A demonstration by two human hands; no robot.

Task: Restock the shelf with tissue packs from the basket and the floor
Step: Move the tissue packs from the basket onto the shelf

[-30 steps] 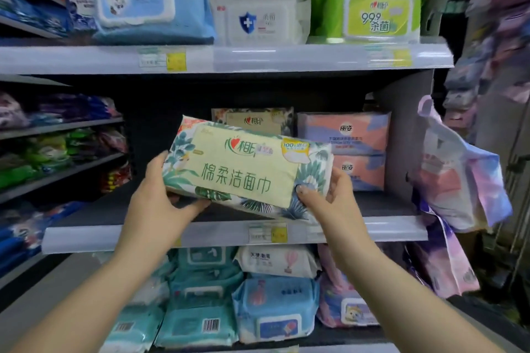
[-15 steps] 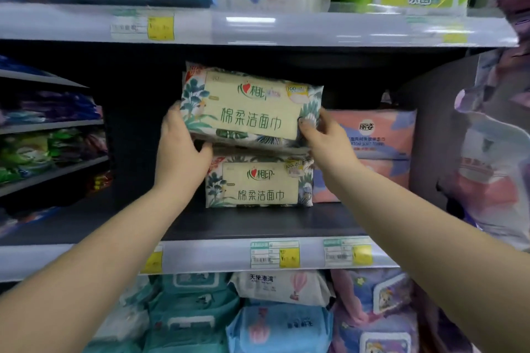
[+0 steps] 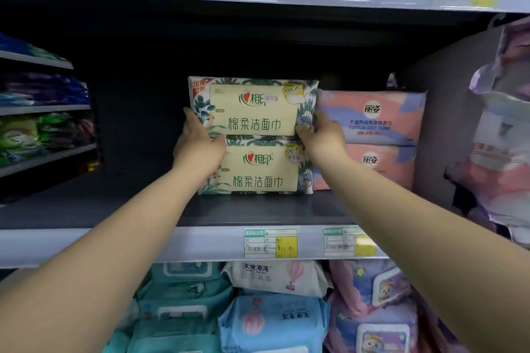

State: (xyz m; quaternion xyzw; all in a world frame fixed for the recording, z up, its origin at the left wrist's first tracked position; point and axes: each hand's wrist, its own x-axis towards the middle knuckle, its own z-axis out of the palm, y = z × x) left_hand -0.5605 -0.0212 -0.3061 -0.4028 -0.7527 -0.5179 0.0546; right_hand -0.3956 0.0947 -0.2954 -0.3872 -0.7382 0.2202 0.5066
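**Two leaf-print packs stacked on the dark middle shelf**

Store shelving is filling the view, with a dark shelf board [image 3: 258, 210] running across the middle and a white price rail [image 3: 200, 243] along its front edge. On that board, at about 12 o'clock from the person, the upper tissue pack [image 3: 253, 107] is sitting squarely on top of the lower tissue pack [image 3: 263, 170], both showing cream labels framed by leaf print. The left hand [image 3: 199, 146] is gripping the upper pack's left end at 9 o'clock, its thumb lying across the front lower corner. The right hand [image 3: 322, 137] is holding the right end at 3 o'clock, fingertips curling onto the pack's front. Just beside the stack, at 3 o'clock and touching it, two pink packs [image 3: 372, 120] are standing stacked. Below the rail, at 6 o'clock, blue and teal wipe packs [image 3: 272, 321] are lying piled. Hanging bags [image 3: 502, 152] are crowding the right edge.
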